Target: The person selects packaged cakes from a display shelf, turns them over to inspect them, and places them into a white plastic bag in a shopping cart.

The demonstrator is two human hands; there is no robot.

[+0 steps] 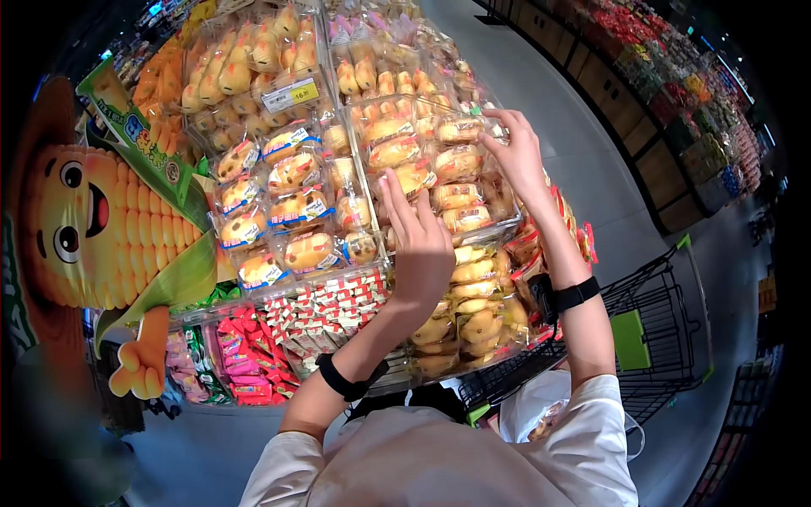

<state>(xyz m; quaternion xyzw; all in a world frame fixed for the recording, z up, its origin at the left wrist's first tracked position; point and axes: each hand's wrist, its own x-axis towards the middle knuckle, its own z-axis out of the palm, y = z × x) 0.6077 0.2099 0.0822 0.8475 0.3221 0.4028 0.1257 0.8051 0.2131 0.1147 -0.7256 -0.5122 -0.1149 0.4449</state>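
My left hand (416, 241) reaches over a clear bin of wrapped breads, its fingers apart and stretched toward a packaged bread (414, 177). Nothing shows in its grasp. At the bin's right side, my right hand (515, 156) is bent with thumb and fingers apart, beside the wrapped bread (461, 128) at the bin's upper right. A small green piece (476, 111) shows near its fingertips; whether they touch it is unclear. Left of my hands, packs with blue and white labels (296, 171) lie in rows.
A corn-shaped cartoon figure (110, 224) stands at the left. Red-and-white packets (325, 313) and pink packets (245, 351) fill the near bins. A black shopping cart (659, 313) with green parts is at the right, and a white bag (532, 401) lies near my body.
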